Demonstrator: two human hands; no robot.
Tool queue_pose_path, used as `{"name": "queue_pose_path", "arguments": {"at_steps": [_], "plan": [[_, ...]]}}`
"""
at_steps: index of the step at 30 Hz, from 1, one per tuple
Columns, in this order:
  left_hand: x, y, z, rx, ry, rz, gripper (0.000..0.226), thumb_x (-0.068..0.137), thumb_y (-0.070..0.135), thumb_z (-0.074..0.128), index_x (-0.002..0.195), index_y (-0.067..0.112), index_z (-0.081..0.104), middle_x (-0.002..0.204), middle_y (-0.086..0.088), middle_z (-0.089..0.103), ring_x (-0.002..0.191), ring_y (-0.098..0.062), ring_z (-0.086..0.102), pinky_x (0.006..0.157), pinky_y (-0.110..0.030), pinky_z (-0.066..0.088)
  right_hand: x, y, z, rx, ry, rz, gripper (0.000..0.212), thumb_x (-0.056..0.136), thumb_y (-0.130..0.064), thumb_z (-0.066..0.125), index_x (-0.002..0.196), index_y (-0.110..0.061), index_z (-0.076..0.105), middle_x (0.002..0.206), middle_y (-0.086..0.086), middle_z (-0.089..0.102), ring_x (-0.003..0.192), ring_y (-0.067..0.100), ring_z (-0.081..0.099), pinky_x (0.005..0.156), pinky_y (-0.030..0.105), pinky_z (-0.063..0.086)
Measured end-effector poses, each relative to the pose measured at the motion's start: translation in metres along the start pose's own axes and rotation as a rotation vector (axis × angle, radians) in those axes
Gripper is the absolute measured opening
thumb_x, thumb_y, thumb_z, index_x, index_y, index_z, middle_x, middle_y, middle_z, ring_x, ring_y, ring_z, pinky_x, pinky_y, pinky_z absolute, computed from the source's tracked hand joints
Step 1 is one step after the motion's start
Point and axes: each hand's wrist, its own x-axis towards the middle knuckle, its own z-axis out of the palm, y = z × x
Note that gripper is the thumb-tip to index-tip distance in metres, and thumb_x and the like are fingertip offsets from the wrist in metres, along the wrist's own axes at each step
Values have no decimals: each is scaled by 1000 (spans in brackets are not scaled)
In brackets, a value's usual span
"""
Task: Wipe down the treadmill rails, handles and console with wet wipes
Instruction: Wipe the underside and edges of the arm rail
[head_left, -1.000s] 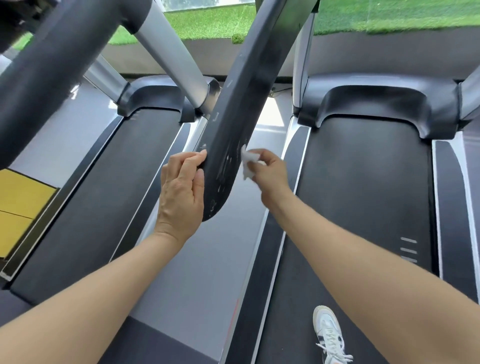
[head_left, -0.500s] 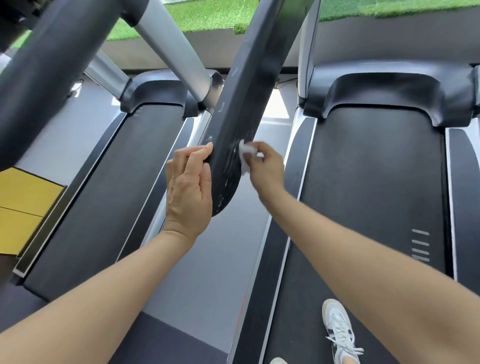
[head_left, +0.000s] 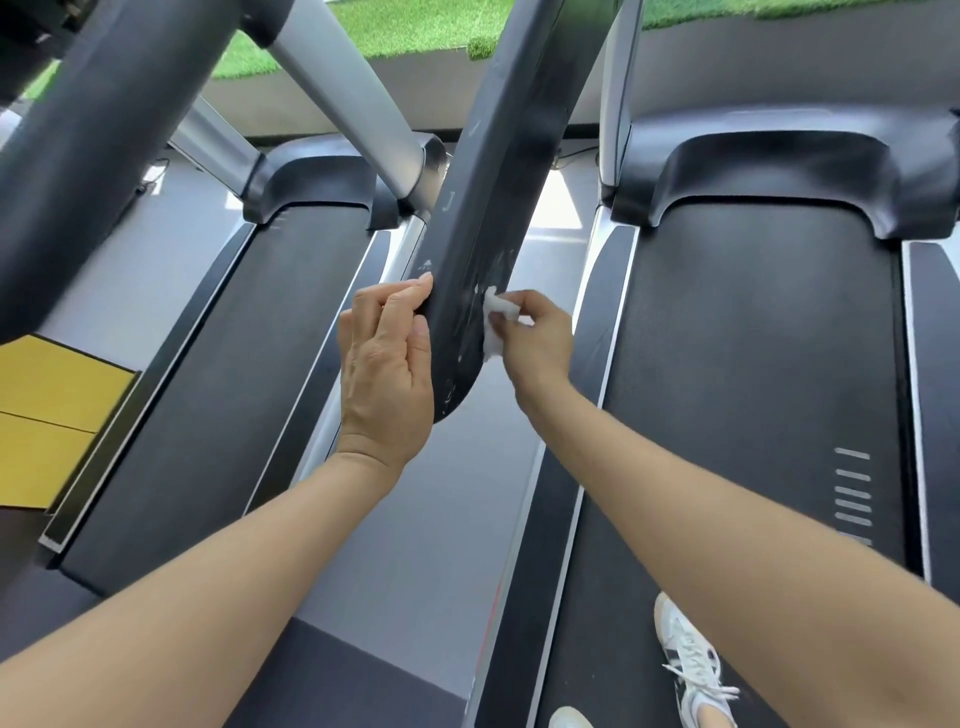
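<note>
Rounded end of the dark matte-plastic treadmill handrail being wiped with a small white crumpled wet wipe.

The wipe is pinched between thumb and curled fingertips of the right hand and pressed against the rail's right face, just above its rounded tip; pale smears or scuffs are seen on the surface beside it. The left hand is laid on the rail's left edge, fingers fairly straight and close together, thumb not clearly seen, so a true grip cannot be confirmed. For a good pass, the rail is best kept braced from the left while the wipe is drawn in overlapping strokes down and around the curved tip, with the underside covered too. The wipe should be refolded to a clean face if streaks are left. A white sneaker is seen on the black treadmill belt below.
</note>
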Motion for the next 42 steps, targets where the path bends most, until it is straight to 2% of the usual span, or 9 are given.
{"name": "queue_pose_path", "arguments": {"at_steps": [4, 9, 11, 15, 20, 26, 31, 38, 42], "plan": [[0, 0, 1, -2, 1, -6, 36, 98, 14, 35, 127, 12, 56, 115, 11, 42, 100, -4, 33, 93, -8, 28, 14, -13, 4, 19, 92, 4, 17, 90, -9, 54, 80, -19, 62, 85, -2, 62, 80, 17, 58, 64, 22, 44], [0, -1, 1, -10, 20, 15, 38, 97, 17, 33, 126, 11, 57, 115, 10, 41, 98, -2, 31, 92, -18, 31, -66, -3, -1, 31, -95, -70, 18, 92, -14, 58, 76, -22, 62, 72, -10, 61, 68, 6, 54, 59, 20, 45], [0, -1, 1, -14, 15, 12, 39, 97, 18, 32, 126, 11, 57, 115, 10, 41, 98, -3, 32, 92, -16, 31, -49, -10, 1, -17, -21, -107, 15, 93, -13, 56, 82, -19, 63, 76, -8, 62, 67, 3, 54, 58, 16, 45], [0, -1, 1, -26, 7, 7, 40, 97, 20, 31, 126, 11, 57, 115, 10, 41, 99, -5, 33, 92, -9, 28, 8, -29, 3, -75, 97, -14, 16, 95, -10, 51, 84, -16, 61, 73, -8, 57, 72, 12, 56, 57, 17, 42], [1, -2, 1, -26, 20, 1, 40, 96, 20, 31, 126, 12, 57, 116, 11, 42, 98, -7, 34, 93, -7, 26, -44, -24, 3, -20, -38, -112, 14, 93, -15, 58, 80, -14, 65, 71, -8, 61, 64, 2, 53, 59, 17, 47], [0, 0, 1, -24, 8, 2, 40, 97, 20, 31, 126, 12, 56, 115, 12, 41, 98, -7, 34, 92, -11, 29, 11, -38, 4, -129, 119, -1, 19, 94, -10, 51, 79, -14, 61, 68, -7, 55, 73, 16, 57, 64, 25, 45], [1, -2, 2, -27, 13, 1, 40, 96, 20, 31, 126, 12, 56, 116, 10, 42, 99, -8, 35, 92, -14, 29, -39, -25, 3, -19, 1, -95, 17, 92, -19, 59, 78, -13, 66, 64, -10, 60, 55, -2, 53, 56, 13, 42], [1, 0, 1, -18, 8, 6, 40, 97, 20, 30, 125, 11, 57, 114, 10, 42, 97, -5, 34, 92, -9, 27, 12, -39, 3, -89, 127, -34, 19, 94, -9, 54, 81, -8, 67, 72, -1, 60, 68, 11, 56, 63, 21, 44], [1, 0, 1, -14, 18, 7, 40, 96, 19, 31, 125, 11, 57, 115, 9, 42, 98, -6, 34, 93, -8, 25, -34, -30, 2, 35, 34, -130, 18, 90, -14, 61, 77, -4, 68, 59, -9, 58, 50, -4, 51, 52, 10, 41]]}}
